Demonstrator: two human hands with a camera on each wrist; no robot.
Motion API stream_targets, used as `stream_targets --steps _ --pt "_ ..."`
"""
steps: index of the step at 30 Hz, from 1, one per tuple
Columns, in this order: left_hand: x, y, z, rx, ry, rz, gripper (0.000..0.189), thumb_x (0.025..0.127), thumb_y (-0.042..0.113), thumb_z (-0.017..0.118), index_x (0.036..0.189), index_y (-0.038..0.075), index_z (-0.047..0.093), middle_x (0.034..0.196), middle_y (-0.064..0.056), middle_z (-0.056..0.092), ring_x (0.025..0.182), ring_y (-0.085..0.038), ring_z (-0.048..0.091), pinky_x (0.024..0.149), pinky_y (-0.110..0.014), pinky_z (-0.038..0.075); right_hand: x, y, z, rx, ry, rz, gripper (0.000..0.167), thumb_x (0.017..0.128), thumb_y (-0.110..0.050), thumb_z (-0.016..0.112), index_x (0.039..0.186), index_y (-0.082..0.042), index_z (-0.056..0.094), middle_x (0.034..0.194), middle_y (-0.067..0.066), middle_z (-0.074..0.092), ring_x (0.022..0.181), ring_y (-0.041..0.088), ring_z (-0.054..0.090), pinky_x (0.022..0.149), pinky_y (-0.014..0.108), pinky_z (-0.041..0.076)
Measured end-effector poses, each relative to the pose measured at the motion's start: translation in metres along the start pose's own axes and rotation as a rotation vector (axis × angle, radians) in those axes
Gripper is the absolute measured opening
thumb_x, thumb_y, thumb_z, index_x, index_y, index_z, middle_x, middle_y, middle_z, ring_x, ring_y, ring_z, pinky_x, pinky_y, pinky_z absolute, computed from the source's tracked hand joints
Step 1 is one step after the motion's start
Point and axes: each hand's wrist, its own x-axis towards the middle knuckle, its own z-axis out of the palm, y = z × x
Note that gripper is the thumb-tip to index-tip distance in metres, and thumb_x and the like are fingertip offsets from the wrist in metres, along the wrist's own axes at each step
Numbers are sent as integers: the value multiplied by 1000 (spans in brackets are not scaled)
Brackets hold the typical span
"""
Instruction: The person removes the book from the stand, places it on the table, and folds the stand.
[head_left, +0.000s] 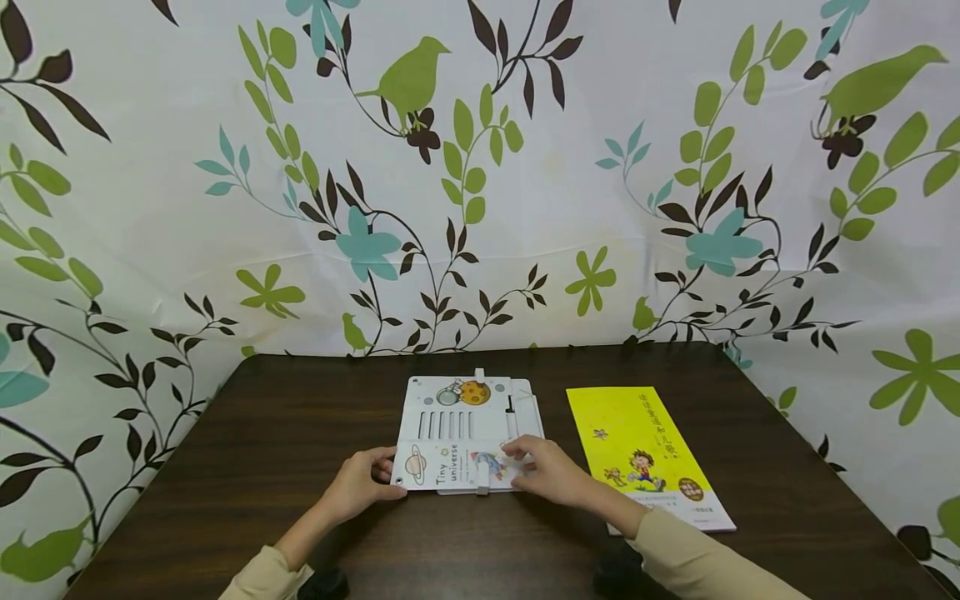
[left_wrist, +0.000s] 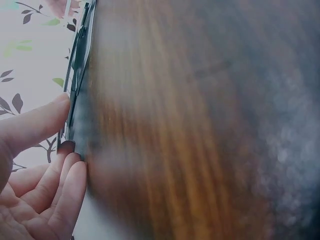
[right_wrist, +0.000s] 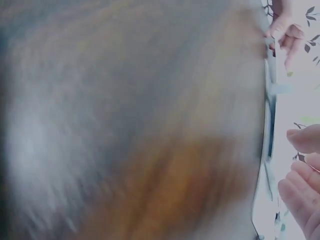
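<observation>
A flat white folding book stand [head_left: 435, 450], printed with "Tiny universe", an astronaut and planets, lies on the table with slots across its middle. My left hand [head_left: 358, 483] pinches its near left corner. Edge-on in the left wrist view, the stand [left_wrist: 75, 75] has the thumb [left_wrist: 40, 122] on one face and curled fingers at the other. Over its near right part hovers my right hand [head_left: 551, 473], thumb and fingers parted with nothing between them. In the right wrist view these fingers [right_wrist: 300, 200] are beside the stand's thin edge [right_wrist: 268, 125].
Right of the stand, a yellow children's book [head_left: 622, 442] lies on the dark brown wooden table [head_left: 300, 417], partly behind my right forearm. A white cloth [head_left: 525, 208] with leaves and birds hangs behind the table. Dark rounded objects [head_left: 324, 583] show near my sleeves.
</observation>
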Motion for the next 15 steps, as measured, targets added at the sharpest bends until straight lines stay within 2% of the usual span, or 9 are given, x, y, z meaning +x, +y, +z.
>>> stream_targets --steps 7,11,15 --pt "-1 0 0 15 10 -1 62 61 5 81 114 -13 54 79 -4 59 71 -13 55 59 -20 45 -1 9 -15 26 115 7 34 79 -3 66 112 2 58 102 12 61 90 22 57 74 33 52" --pt "-2 1 0 11 4 -3 62 61 5 81 114 -14 54 79 -4 59 71 -13 55 59 -20 45 -2 19 -18 33 172 75 32 79 -3 67 110 0 60 99 9 62 86 18 58 74 32 52" --pt "-3 3 -1 -2 -5 3 62 61 4 81 114 -15 53 79 -5 59 71 -14 55 59 -21 46 -4 28 -18 59 173 134 23 81 -4 66 104 -2 63 93 6 64 80 15 57 73 28 51"
